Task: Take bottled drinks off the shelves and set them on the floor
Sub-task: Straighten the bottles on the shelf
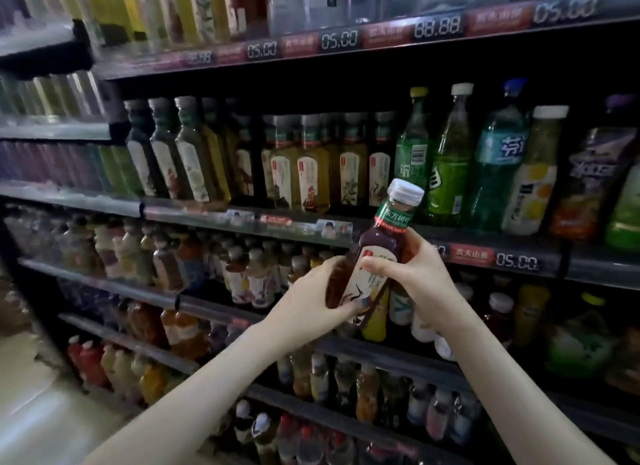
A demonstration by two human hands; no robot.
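Note:
A dark tea bottle [375, 256] with a white cap, green neck band and cream label is held in front of the shelves, tilted with its cap up and to the right. My left hand [311, 300] grips its lower body from the left and underneath. My right hand [414, 272] grips its middle from the right, thumb across the label. Behind it, a row of similar square tea bottles [311, 166] stands on the shelf at eye level.
Green soda bottles [446, 159], a blue water bottle [498, 159] and other drinks fill the same shelf to the right. Lower shelves [391, 360] hold several rows of small bottles. A price rail [502, 260] runs just behind my right hand. Pale floor [41, 412] shows at bottom left.

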